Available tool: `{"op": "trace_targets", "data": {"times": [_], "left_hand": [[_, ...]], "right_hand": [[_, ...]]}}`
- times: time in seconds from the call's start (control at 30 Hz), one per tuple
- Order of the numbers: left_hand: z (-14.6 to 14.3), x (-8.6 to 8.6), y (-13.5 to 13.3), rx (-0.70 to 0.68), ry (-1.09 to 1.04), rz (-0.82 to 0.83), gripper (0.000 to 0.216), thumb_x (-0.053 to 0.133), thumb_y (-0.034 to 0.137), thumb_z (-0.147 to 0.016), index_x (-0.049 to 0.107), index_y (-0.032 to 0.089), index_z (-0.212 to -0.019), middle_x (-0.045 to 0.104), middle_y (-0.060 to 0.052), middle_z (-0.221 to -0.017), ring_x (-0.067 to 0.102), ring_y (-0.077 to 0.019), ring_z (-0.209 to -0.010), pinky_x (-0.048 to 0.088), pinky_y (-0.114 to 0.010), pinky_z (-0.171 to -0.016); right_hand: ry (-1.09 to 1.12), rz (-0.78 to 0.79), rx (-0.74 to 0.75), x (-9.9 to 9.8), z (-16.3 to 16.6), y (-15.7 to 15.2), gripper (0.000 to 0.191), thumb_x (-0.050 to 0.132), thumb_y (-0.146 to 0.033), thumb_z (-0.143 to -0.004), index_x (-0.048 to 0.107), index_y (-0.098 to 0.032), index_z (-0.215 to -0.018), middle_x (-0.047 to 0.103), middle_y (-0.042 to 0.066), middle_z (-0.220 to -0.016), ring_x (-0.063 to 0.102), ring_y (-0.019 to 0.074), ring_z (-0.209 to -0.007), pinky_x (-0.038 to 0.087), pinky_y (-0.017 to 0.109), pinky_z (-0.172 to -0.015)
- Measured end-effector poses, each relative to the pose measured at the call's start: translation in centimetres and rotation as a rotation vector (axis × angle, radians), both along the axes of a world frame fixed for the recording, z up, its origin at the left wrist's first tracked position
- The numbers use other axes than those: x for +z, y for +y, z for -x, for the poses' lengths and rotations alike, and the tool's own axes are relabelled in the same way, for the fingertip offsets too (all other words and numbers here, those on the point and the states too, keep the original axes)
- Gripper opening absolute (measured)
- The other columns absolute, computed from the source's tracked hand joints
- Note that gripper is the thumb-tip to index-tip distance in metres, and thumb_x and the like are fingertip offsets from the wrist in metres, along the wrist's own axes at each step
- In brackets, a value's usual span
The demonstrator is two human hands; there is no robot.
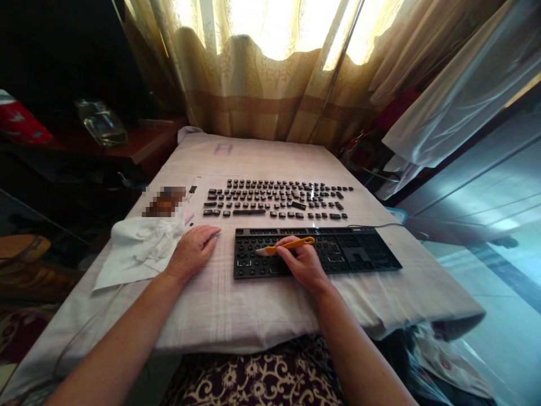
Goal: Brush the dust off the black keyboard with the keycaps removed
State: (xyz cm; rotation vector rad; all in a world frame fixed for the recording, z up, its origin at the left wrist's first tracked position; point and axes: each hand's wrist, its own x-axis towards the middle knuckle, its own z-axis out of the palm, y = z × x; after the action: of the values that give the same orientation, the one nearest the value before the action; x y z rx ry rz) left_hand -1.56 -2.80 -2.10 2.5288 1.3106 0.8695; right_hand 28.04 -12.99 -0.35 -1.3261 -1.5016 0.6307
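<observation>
Here's your right hand (301,264) over the keyboard (333,248), fingers pinching the orange brush (301,242), its bristles (262,252) at the keyboard's left half. Your left hand (193,249) lies relaxed on the worktop (245,310), fingers loose and released, between the cloth (135,248) and the keyboard (mind the cable (380,225) at its far right). Just beyond the keyboard, loose keycaps (276,197) spread in rows, the spacebar (249,212) in the nearest. Farther back, the curtain (274,96) hangs, glowing with light.
</observation>
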Motion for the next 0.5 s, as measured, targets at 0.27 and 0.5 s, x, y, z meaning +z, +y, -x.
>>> {"op": "trace_targets", "data": {"times": [0.27,0.5], "left_hand": [[0.07,0.04,-0.04,0.006,0.006,0.015,0.035,0.047,0.035,-0.093,0.073,0.022,-0.112,0.077,-0.008,-0.117,0.069,-0.0265,-0.112,0.053,-0.046,-0.106],[0.04,0.08,-0.03,-0.002,-0.001,0.017,0.035,0.047,0.035,-0.094,0.073,0.021,-0.113,0.077,-0.01,-0.117,0.07,-0.0278,-0.112,0.054,-0.049,-0.105]], "right_hand": [[0.058,-0.041,-0.04,-0.3,-0.11,0.14,0.024,0.064,-0.045,-0.091,0.07,-0.022,-0.087,0.072,0.003,-0.076,0.068,0.0187,-0.069,0.055,0.028,-0.067],[-0.04,-0.046,-0.003,0.17,0.1,-0.1,0.018,0.062,-0.036,-0.09,0.072,-0.022,-0.084,0.076,0.004,-0.079,0.07,0.0201,-0.071,0.054,0.03,-0.069]]}}
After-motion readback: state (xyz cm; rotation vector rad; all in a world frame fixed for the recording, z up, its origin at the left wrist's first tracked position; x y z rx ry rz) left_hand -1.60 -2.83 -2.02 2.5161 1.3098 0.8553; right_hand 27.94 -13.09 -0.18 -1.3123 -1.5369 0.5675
